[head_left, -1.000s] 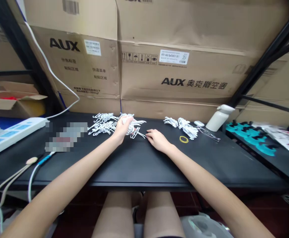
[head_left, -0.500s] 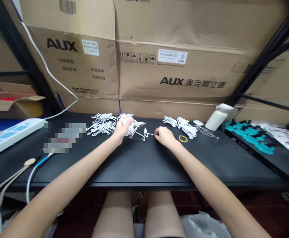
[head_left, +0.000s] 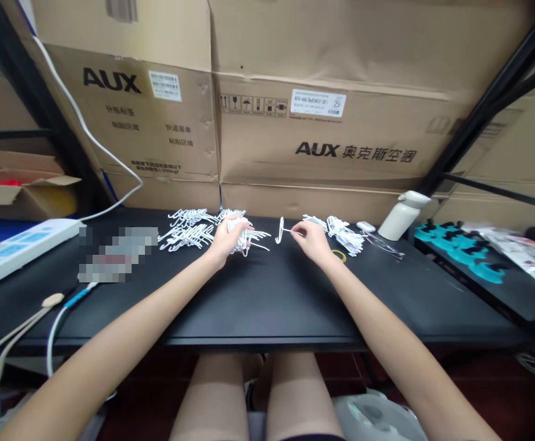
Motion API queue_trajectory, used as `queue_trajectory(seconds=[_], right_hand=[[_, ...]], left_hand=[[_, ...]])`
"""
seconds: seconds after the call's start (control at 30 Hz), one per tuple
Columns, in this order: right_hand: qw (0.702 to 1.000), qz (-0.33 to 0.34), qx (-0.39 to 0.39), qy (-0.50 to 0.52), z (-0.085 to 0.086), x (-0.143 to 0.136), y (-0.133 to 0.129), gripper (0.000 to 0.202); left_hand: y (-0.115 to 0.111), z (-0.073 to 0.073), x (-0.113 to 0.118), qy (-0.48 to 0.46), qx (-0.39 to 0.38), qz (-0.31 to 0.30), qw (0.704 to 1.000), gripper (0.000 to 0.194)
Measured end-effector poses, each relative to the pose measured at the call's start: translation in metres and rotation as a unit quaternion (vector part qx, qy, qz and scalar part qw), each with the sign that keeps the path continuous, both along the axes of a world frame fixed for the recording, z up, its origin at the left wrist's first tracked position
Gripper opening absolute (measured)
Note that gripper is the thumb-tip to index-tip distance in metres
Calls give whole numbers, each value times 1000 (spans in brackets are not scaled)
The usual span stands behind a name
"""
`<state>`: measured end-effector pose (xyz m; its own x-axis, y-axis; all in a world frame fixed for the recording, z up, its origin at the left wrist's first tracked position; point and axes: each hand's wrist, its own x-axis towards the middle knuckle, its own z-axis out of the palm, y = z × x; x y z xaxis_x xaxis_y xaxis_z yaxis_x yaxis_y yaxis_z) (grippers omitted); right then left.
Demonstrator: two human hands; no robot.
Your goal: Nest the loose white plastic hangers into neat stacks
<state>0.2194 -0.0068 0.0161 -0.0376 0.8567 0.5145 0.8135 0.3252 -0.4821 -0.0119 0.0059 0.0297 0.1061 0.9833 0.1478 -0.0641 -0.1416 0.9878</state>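
Observation:
My left hand (head_left: 225,240) is closed round a bunch of white hooks (head_left: 243,236), whose thin stems stick out to the right. Between thumb and fingers, my right hand (head_left: 311,240) pinches the stem of a single white hook (head_left: 280,230), held above the black table (head_left: 267,294) and apart from the bunch. More white hooks (head_left: 187,237) lie in piles left of my left hand. Just beyond my right hand is another pile of white hooks (head_left: 345,236). A yellow ring (head_left: 339,255) lies partly hidden behind my right wrist.
At the back right stand a white bottle (head_left: 404,215) and a pair of glasses (head_left: 389,245). Teal objects (head_left: 462,248) lie on a tray at the right. A power strip (head_left: 28,245) and cables occupy the left. Large cardboard boxes (head_left: 313,55) form the back wall.
My right hand has lifted slightly and moved a little right, carrying the single hook away from the bunch; the hook has turned more upright. My left hand is almost unmoved.

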Motion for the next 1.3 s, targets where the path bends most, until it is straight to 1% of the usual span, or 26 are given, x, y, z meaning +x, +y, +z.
queue_trajectory(seconds=[0.07,0.17,0.33,0.5,0.57,0.73,0.8,0.87,0.97,1.07,1.2,1.3], right_hand=[[996,47,25,70,4,1,0,13],[986,101,8,129,9,-4,-3,16],[975,149,-31,160,11,-14,-9,20],[969,185,-18,162,3,-22,-9,20],[966,199,-14,167,1,-24,-9,20],[955,217,-31,202,1,-27,-11,22],[951,217,-40,218,1,-29,-11,23],[943,221,-62,241,0,-32,-12,23],[923,230,-116,287,-5,-37,-12,25],[909,231,-151,313,-10,-41,-13,28],[898,243,-167,326,-11,-45,-16,30],[900,241,-156,329,-10,-47,-15,31]], left_hand=[[0,0,0,6,9,-3,1000,24],[-1,0,1,15,19,-3,1000,22],[-5,2,3,35,13,-11,999,21],[-8,3,5,42,10,-47,998,25],[-9,2,6,44,8,-53,998,26],[-8,0,6,51,1,-30,998,23],[-8,-1,6,53,14,-22,998,21],[-9,-1,7,52,25,-28,998,22],[-10,-2,7,45,12,-59,997,29],[-10,-3,7,40,-2,-77,996,37],[-7,-7,4,52,4,-80,995,51],[-5,-7,3,54,6,-82,995,53]])
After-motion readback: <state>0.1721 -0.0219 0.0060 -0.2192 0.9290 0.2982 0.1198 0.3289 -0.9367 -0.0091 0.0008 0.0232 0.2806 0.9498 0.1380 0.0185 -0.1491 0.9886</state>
